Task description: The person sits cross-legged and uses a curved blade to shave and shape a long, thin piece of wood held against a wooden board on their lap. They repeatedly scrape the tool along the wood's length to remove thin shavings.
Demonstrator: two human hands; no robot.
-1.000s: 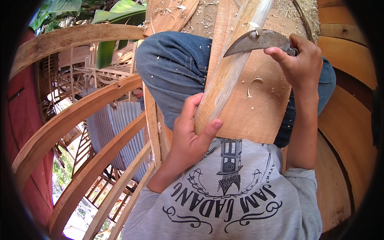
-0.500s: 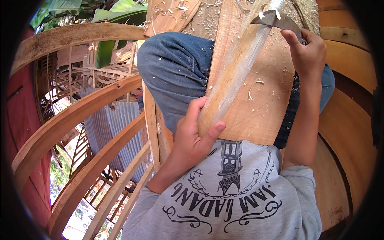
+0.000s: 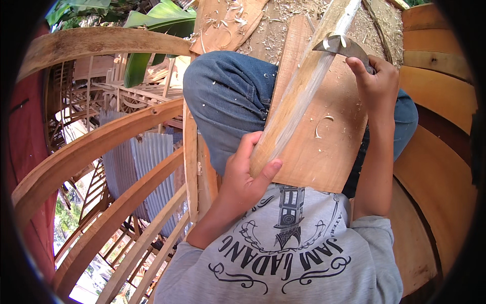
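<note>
Closely, left grip [image 3: 242, 177] wraps wood strip [image 3: 296, 96], right grip [image 3: 380, 87] knife [image 3: 352, 48], blade crossing strip's edge; board [image 3: 336, 147] space alongside.

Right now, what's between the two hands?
In the head view, the wooden stick slants up from the left hand; between it and the right hand shows a board with a curled shaving.

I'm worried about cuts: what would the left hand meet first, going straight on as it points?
Along the wooden strip it grips, the left hand would probably meet the curved knife first, though depth is unclear.
</note>
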